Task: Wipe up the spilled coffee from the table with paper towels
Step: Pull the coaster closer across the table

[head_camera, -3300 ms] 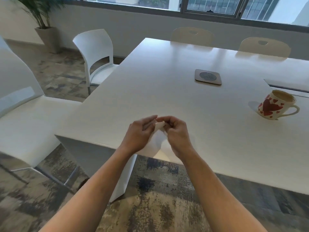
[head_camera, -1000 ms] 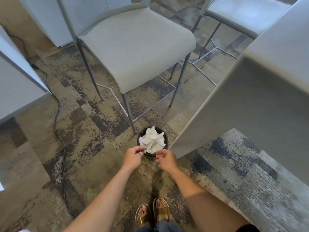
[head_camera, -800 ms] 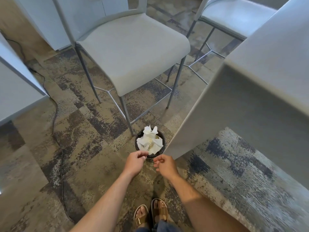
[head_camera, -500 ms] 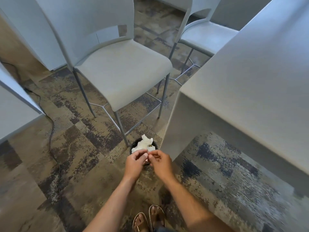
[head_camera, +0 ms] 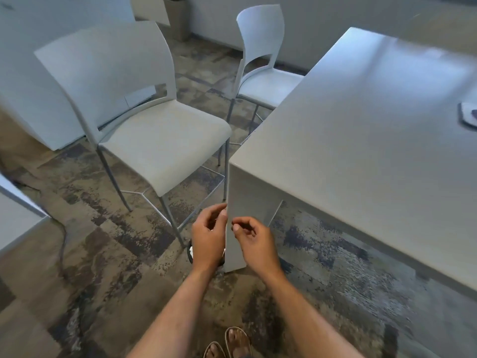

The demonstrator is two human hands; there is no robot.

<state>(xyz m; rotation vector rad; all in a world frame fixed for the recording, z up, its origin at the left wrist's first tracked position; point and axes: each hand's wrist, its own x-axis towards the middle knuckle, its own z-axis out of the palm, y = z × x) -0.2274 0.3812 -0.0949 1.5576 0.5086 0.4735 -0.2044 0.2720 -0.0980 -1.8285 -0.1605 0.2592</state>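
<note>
1. Two empty hands are all you have in front of you; going left to right, start with the near chair (head_camera: 154,140) at ten o'clock from them, its legs (head_camera: 170,223) planted just beside the small dark bin (head_camera: 190,250) on the carpet (head_camera: 103,254).
2. The risk on this side, as I judge it: a careless step catches a chair leg or knocks the bin, tipping out the paper towels (head_camera: 191,252), of which only a white sliver shows at the bin's rim, just left of your left hand (head_camera: 209,239).
3. Your left hand hangs directly over the bin, hiding most of it. Its fingers are loosely curled, neither spread nor clenched, and hold nothing; thumb and forefinger tips sit near each other, but whether they touch I cannot tell.
4. Your right hand (head_camera: 254,244) is just beside it, in front of the table's end panel (head_camera: 247,192). Thumb and forefinger are drawn close as if pinching, yet nothing shows between them; the other fingers curl in.
5. The table (head_camera: 374,130) runs off toward two o'clock. The part of its top in view looks dry, with only a dark mat (head_camera: 468,117) at the far right edge. Some of the table is out of frame, so a leftover coffee patch could go unnoticed; check before you call it finished.
</note>
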